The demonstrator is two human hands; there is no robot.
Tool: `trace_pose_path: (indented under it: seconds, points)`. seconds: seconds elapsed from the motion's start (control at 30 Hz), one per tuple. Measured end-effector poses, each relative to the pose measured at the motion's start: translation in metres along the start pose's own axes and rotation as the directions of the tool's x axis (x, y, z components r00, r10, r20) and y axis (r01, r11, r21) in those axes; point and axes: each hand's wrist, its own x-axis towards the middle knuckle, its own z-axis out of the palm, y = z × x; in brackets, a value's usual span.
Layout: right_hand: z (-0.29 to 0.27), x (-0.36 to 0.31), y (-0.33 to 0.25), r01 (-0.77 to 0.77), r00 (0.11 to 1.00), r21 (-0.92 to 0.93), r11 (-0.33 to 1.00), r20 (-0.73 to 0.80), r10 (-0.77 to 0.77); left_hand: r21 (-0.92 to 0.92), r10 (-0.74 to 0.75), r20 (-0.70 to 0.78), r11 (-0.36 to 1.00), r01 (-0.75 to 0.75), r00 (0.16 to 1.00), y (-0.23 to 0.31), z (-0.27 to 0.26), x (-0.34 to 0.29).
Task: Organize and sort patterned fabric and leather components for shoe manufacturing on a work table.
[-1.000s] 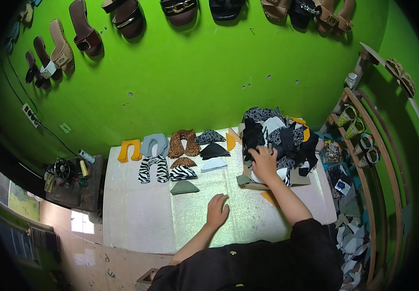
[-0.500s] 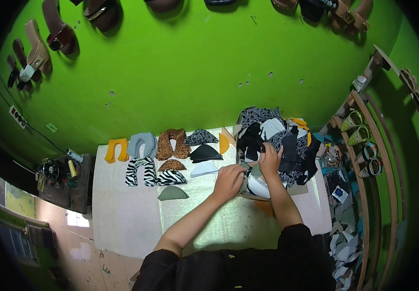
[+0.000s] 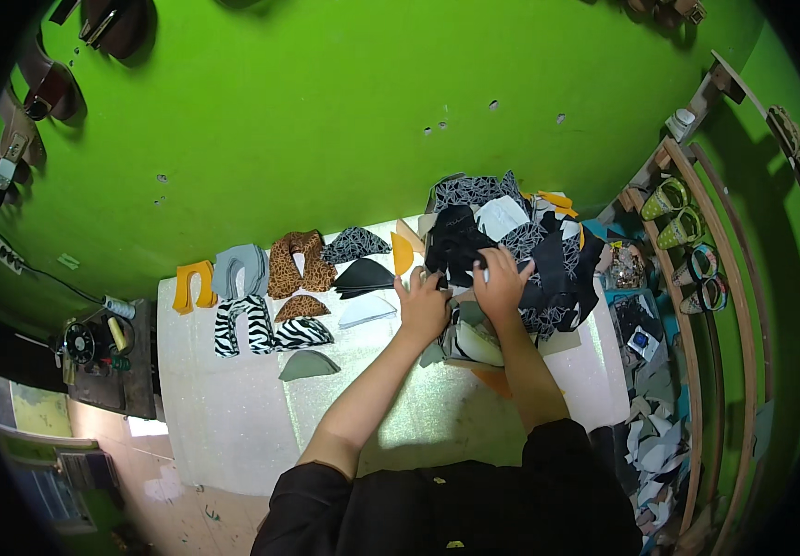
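A heap of cut material pieces lies at the right part of the table, with a black piece [image 3: 453,243] on its near left side. My left hand [image 3: 425,310] rests at the heap's left edge, fingers apart, beside the black piece. On the heap, my right hand [image 3: 502,285] touches the dark material with spread fingers; whether its thumb catches a piece is hard to see. Below the hands sit a zebra-print piece [image 3: 460,344] and a grey-green piece [image 3: 432,355]. A patterned black-and-grey piece [image 3: 474,191] and a white piece [image 3: 503,219] lie farther back.
Sorted stacks stand left on the white table [image 3: 224,417]: yellow [image 3: 195,286], grey [image 3: 241,270], leopard [image 3: 300,263], zebra [image 3: 243,326], black [image 3: 364,277], pale [image 3: 367,311] and green [image 3: 309,365]. A wooden rack [image 3: 682,306] with sandals and scraps borders the right.
The view has shifted, so the scene sits higher and more left. My left hand has moved slightly farther up the heap's edge, its fingers now spread. More zebra-print and grey-green material shows below it.
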Motion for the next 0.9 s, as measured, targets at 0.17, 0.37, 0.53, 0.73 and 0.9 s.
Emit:
trace_pose_path:
  seconds: [0.17,0.37,0.53,0.73,0.9]
  points:
    - [-0.011,-0.018,-0.012,0.127,0.956,0.015,0.992,0.265,-0.126,-0.145,-0.067,-0.221,0.989,0.035,0.973,0.005,-0.01,-0.012]
    - [-0.071,-0.024,-0.028,-0.004,0.982,0.086,0.996,0.189,-0.012,-0.228,-0.052,-0.378,0.973,-0.039,0.925,-0.003,-0.012,-0.032]
    - [-0.08,-0.035,0.005,-0.134,0.978,-0.149,0.98,0.137,0.155,-0.35,-0.022,-0.342,0.931,-0.106,0.939,0.007,-0.027,-0.039]
    - [-0.072,-0.057,0.011,-0.072,0.986,-0.08,0.994,0.144,0.083,-0.361,0.193,-0.049,0.912,-0.198,0.98,0.022,-0.014,-0.041]
    - [-0.069,-0.067,0.023,0.09,0.962,0.043,0.995,0.254,-0.099,-0.356,0.242,-0.056,0.902,-0.246,0.969,0.018,-0.005,-0.043]
